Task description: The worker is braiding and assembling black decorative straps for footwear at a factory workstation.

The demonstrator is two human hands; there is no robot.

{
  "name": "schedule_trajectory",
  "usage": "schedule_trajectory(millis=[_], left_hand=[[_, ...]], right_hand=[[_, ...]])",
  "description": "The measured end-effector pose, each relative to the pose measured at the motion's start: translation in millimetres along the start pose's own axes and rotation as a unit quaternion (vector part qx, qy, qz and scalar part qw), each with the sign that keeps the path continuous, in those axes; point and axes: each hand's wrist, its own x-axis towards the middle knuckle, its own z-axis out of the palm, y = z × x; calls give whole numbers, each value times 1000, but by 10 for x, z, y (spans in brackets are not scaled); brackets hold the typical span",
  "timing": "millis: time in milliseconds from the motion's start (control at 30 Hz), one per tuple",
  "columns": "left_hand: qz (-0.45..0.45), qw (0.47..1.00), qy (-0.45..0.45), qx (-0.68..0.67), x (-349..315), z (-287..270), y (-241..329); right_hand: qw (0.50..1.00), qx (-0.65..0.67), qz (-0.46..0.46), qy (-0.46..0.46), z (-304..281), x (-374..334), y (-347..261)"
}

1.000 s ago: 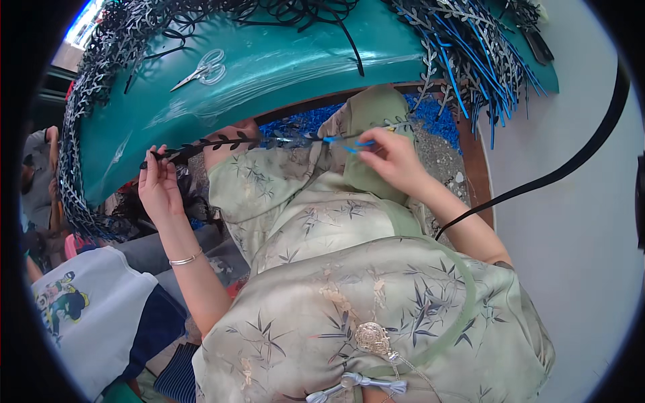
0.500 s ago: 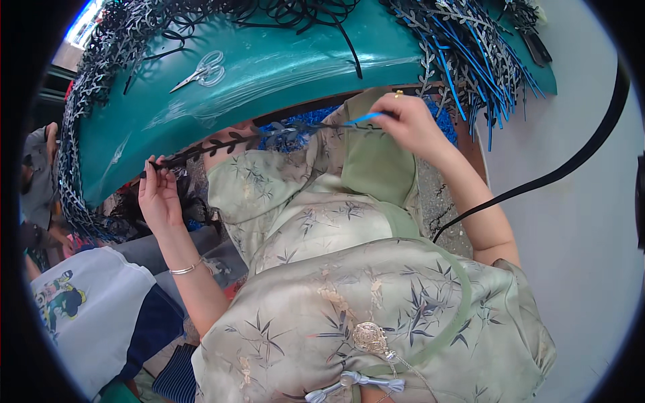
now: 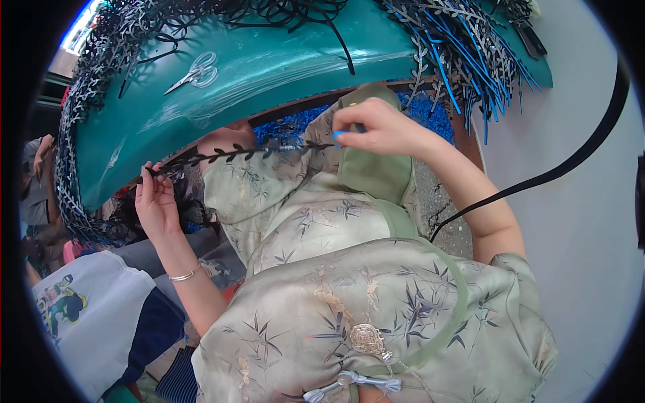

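Left hand (image 3: pixel 158 205) and right hand (image 3: pixel 379 127); both fingertip-pinched on a black leafy strip (image 3: pixel 232 155)

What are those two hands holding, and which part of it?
A dark leafy strip, stretched between them: the left hand pinches it near one end, the right hand near the other, where a bit of blue shows.

- No words, labels, brands, numbers or signs can be read anywhere in the frame.
- Lower left of the frame: the white shirt (image 3: pixel 111 329) bears a coloured printed figure (image 3: pixel 69 305); any lettering in it is too small to tell.
- Upper left edge of the frame: the bright patch (image 3: pixel 79 28) is too blurred to read.
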Motion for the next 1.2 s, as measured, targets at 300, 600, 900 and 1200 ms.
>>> schedule_trajectory(millis=[300,600,900,1200], left_hand=[[18,999,-28,-31,-184,-117,258],[-1,999,21,-38,-117,-622,187],[-52,997,29,-54,-9,-644,-95],[-40,999,15,-32,-39,-445,60]], right_hand=[[872,392,291,-41,281,799,400],[718,601,297,186,435,276,609],[625,719,154,261,252,-499,531],[979,-56,50,188,236,-202,-188]])
